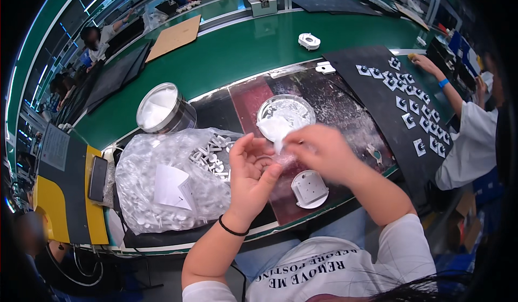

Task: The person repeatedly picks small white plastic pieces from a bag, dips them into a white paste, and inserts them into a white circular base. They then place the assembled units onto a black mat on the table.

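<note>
My left hand is raised palm up above the work surface, its fingers loosely curled and the thumb apart; nothing shows clearly in its palm. Close beside it, my right hand is bent inward and smeared by motion, so whether its fingers hold anything is unclear. Just past the fingertips lies a soft-looking white piece, partly over a round shallow dish smeared with white stuff. A white rounded plastic housing rests on the surface below my right hand.
At left, a large clear bag holds many small white plastic parts. Behind it, an open tin contains white material. A yellow-and-grey machine stands far left. Rightward, a black mat carries several small parts near a co-worker's hand.
</note>
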Tool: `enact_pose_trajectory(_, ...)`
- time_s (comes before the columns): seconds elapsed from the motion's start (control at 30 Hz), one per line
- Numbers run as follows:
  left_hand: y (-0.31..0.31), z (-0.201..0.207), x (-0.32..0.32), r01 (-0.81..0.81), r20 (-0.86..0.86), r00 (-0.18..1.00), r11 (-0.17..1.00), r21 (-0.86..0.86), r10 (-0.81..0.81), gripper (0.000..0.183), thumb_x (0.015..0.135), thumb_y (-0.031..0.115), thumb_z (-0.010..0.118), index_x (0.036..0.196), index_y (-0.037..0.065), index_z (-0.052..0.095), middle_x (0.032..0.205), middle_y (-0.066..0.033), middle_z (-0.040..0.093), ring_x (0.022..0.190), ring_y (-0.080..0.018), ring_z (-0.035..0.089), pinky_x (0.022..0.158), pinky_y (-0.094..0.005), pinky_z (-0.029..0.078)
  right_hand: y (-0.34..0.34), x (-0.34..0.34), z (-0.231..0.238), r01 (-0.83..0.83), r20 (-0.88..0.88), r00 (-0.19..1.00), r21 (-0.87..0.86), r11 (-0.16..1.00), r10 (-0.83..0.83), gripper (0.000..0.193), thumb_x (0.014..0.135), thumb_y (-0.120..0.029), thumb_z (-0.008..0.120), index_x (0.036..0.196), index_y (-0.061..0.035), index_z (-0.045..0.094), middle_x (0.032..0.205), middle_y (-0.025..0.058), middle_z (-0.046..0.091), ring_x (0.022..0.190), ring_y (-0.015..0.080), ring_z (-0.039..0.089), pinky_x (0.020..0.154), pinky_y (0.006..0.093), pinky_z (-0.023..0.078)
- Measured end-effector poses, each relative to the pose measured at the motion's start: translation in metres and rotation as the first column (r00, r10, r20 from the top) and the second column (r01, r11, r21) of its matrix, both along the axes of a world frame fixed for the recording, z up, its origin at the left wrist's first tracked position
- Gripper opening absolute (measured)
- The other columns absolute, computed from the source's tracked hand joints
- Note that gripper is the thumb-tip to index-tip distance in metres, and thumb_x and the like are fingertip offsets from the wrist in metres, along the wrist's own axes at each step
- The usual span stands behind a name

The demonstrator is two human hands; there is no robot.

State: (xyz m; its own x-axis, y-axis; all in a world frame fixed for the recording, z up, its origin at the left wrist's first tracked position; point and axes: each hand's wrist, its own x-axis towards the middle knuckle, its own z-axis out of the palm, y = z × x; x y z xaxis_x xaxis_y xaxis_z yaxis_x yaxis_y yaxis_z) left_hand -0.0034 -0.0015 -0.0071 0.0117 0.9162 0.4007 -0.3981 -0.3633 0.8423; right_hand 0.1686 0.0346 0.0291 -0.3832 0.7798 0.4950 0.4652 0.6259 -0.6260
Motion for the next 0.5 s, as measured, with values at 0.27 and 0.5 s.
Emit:
enact_pose_trajectory(0.27, 0.003, -0.008, -0.004, -0.022, -0.394, 0.917, 0.995, 0.092, 0.057, 0.045, 0.081, 0.004, 0.063, 0.123, 0.003, 0.044, 0.116, -0.0107, 0.046, 0.097, -0.0158, 0.052, 0.08, -0.0282, 0.046, 0.107, 0.033, -0.038, 0.261, 0.306, 0.908, 0.116, 0.958, -0.284, 0.014, 0.077, -0.018, 0.064, 0.087, -0.0094, 0.069, 0.086, 0.0071, 0.063, 0.09, 0.0275, 0.056, 0.081, 0.0407, 0.043)
enact_pose_trajectory(0.5, 0.001, -0.003, -0.005, -0.008, -0.5, 0.864, 0.996, 0.085, 0.05, 0.042, 0.081, -0.001, 0.06, 0.12, 0.002, 0.047, 0.118, -0.0094, 0.043, 0.098, -0.0152, 0.051, 0.084, -0.0283, 0.045, 0.111, 0.025, -0.047, 0.25, 0.409, 0.863, 0.167, 0.954, -0.297, 0.013, 0.076, -0.02, 0.065, 0.084, -0.0099, 0.069, 0.085, 0.0044, 0.065, 0.093, 0.024, 0.055, 0.083, 0.0398, 0.038)
